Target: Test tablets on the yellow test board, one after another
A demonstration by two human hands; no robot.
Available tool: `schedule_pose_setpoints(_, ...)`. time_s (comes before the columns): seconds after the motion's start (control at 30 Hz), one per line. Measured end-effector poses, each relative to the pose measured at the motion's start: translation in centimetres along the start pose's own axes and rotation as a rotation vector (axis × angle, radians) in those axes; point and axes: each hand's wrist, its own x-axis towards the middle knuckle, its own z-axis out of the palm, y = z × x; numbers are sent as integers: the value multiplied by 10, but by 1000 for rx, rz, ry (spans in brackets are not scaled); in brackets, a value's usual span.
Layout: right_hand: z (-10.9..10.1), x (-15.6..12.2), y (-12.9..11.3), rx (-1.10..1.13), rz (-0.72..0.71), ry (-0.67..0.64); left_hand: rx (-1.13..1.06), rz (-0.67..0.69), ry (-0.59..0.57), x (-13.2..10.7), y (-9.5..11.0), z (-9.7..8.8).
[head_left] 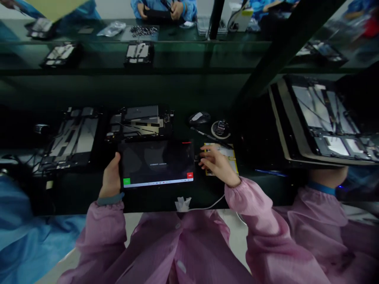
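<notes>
Pink sleeves [189, 244] nearest. Tablet [156, 163] held low over the bench [74, 193], near edge, screen lit with green and red buttons; looks assembled and powered, no result showing. Left hand [111, 177] grips its left edge. Right hand [216, 163] at its right edge, fingers curled, grip unclear. Opened units [139, 122] lie beyond, mouse [199, 117] far right.

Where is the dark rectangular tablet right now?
Head view, centre: the dark rectangular tablet is held by the left hand, with the right hand beside its right edge.
</notes>
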Motion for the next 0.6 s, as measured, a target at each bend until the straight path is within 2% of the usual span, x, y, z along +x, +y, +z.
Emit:
schedule_pose_setpoints(0.1, 3, -5, 1, -75, 67, 16, -75, 19, 8, -3, 3, 2)
schedule_pose_setpoints(0.2, 7, -2, 1, -120, 85, -33, -139, 5, -72, 0, 1, 2)
schedule_pose_setpoints(0.6, 7, 6, 2, -167, 92, -26, -257, -9, -283, 14, -8, -5)
